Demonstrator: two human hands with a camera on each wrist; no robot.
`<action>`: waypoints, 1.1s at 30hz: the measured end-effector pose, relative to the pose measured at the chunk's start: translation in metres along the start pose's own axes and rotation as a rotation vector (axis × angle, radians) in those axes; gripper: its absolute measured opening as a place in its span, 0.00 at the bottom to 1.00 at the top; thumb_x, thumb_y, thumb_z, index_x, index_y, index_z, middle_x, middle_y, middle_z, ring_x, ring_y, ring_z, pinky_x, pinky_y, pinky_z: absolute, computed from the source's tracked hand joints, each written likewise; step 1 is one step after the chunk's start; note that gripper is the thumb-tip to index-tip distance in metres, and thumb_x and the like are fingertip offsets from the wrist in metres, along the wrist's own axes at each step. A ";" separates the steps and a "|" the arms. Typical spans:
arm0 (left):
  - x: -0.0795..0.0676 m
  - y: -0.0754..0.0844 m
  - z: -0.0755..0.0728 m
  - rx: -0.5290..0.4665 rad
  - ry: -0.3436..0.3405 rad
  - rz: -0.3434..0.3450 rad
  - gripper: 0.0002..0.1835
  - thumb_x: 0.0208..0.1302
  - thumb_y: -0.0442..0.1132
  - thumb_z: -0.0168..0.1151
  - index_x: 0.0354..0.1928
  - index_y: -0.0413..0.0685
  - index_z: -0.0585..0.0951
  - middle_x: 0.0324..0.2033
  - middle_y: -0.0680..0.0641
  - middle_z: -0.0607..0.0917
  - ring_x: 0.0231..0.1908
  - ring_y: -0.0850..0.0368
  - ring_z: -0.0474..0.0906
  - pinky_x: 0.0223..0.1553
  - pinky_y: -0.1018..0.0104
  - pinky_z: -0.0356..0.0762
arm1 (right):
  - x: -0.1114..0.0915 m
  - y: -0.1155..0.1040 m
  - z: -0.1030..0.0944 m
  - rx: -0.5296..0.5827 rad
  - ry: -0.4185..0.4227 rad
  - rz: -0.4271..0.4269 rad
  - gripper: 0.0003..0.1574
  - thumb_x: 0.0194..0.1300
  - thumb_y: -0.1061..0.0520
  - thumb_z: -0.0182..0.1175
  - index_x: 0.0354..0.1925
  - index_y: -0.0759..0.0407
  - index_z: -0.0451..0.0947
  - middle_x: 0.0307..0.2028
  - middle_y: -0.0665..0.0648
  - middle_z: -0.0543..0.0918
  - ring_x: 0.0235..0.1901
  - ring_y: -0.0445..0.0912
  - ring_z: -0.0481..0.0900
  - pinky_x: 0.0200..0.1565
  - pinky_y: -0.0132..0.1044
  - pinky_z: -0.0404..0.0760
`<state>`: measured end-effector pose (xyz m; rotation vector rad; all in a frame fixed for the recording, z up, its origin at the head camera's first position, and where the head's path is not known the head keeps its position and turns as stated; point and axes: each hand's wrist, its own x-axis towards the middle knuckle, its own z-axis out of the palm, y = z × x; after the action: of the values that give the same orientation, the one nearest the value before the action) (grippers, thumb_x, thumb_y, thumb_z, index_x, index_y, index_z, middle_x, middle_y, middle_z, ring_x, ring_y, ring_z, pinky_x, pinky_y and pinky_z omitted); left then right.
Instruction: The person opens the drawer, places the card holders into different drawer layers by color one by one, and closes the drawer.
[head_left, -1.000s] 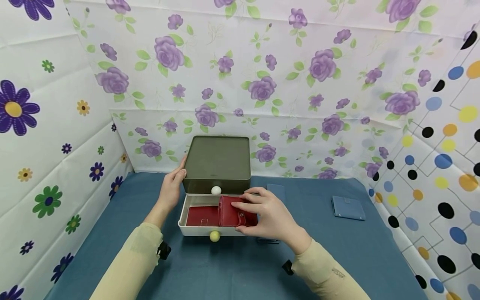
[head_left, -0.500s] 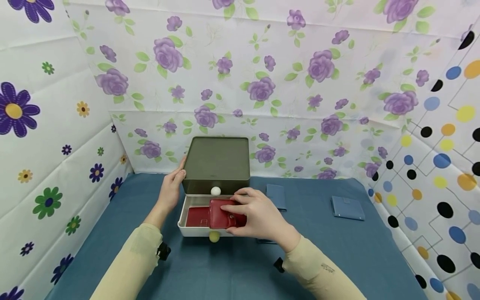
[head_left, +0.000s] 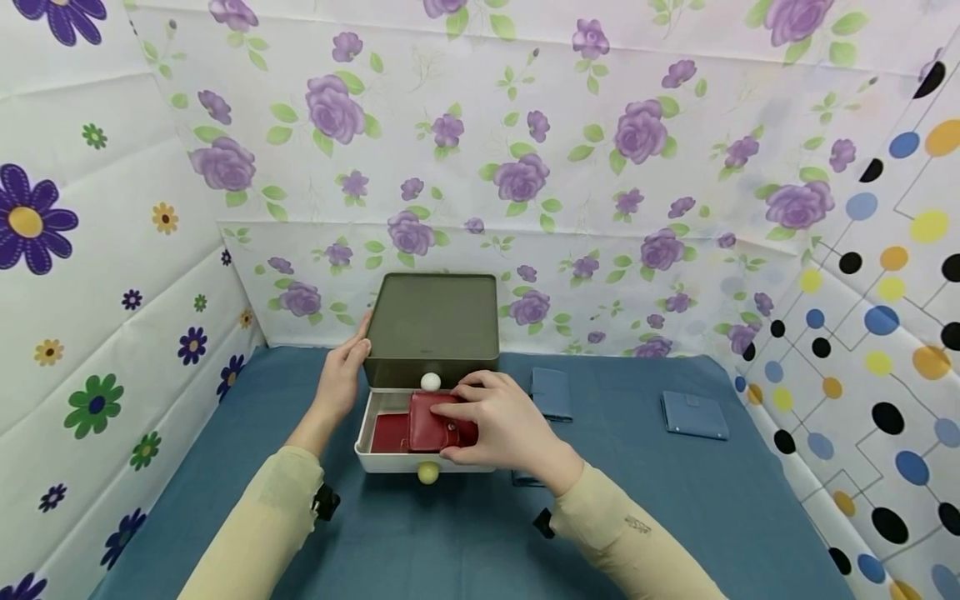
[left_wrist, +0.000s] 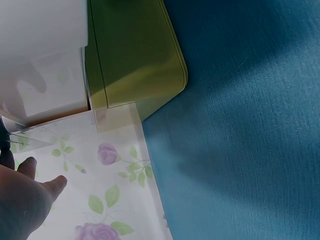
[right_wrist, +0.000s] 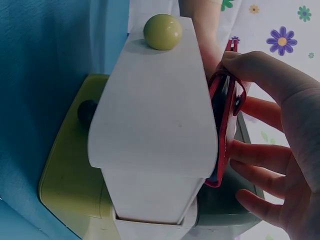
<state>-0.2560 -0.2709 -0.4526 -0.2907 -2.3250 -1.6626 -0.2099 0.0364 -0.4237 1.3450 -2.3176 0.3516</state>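
My right hand [head_left: 510, 425] pinches a red wallet [head_left: 427, 422] with a snap strap, thumb at the near edge and fingers over the far part. It lies over the pulled-out white drawer [head_left: 390, 464], which has a yellow knob. In the right wrist view the wallet [right_wrist: 229, 120] runs along the drawer's top rim. Beneath and left of it, a second red wallet [head_left: 389, 433] lies inside the drawer, partly covered. My left hand [head_left: 341, 375] rests against the left side of the dark green drawer box [head_left: 435, 317], fingers extended along it.
One blue wallet [head_left: 552, 393] lies right of the box, another blue wallet [head_left: 694, 415] farther right. A third blue item [head_left: 527, 479] is mostly hidden under my right arm. A white knob [head_left: 431, 382] marks the upper drawer. A lower yellow-green section [right_wrist: 70, 165] has a dark knob.
My right hand has moved left with the red wallet, which now covers more of the wallet inside the drawer. More of the blue wallet beside the box shows. My left hand stays put.
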 end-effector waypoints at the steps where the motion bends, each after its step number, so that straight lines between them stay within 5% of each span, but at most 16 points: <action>1: 0.000 0.000 0.000 -0.002 0.001 -0.001 0.29 0.88 0.48 0.43 0.84 0.53 0.59 0.82 0.54 0.59 0.82 0.51 0.49 0.81 0.45 0.50 | 0.000 0.000 0.001 0.001 -0.003 0.001 0.33 0.58 0.34 0.78 0.60 0.41 0.90 0.52 0.52 0.91 0.58 0.50 0.78 0.61 0.50 0.79; 8: 0.001 0.002 0.001 -0.019 0.000 -0.010 0.29 0.88 0.45 0.43 0.84 0.49 0.59 0.82 0.53 0.58 0.82 0.52 0.49 0.81 0.47 0.50 | -0.001 0.002 0.006 -0.007 -0.019 0.002 0.33 0.59 0.33 0.77 0.60 0.41 0.90 0.52 0.52 0.91 0.58 0.51 0.78 0.60 0.49 0.80; 16: -0.010 0.041 0.000 0.001 -0.019 -0.020 0.29 0.87 0.40 0.42 0.83 0.38 0.58 0.82 0.42 0.58 0.82 0.44 0.49 0.80 0.42 0.51 | -0.002 0.005 0.008 -0.009 -0.040 0.010 0.33 0.59 0.33 0.77 0.61 0.41 0.90 0.51 0.52 0.90 0.57 0.51 0.78 0.58 0.48 0.81; 33: -0.011 0.044 0.000 0.006 -0.013 -0.026 0.28 0.87 0.39 0.43 0.82 0.39 0.59 0.82 0.44 0.58 0.82 0.46 0.50 0.80 0.44 0.52 | -0.004 0.008 0.004 0.061 -0.116 0.080 0.35 0.59 0.32 0.79 0.61 0.41 0.90 0.56 0.53 0.90 0.60 0.50 0.78 0.60 0.48 0.82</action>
<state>-0.2319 -0.2565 -0.4174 -0.2719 -2.3524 -1.6703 -0.2159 0.0420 -0.4294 1.3363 -2.4798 0.3812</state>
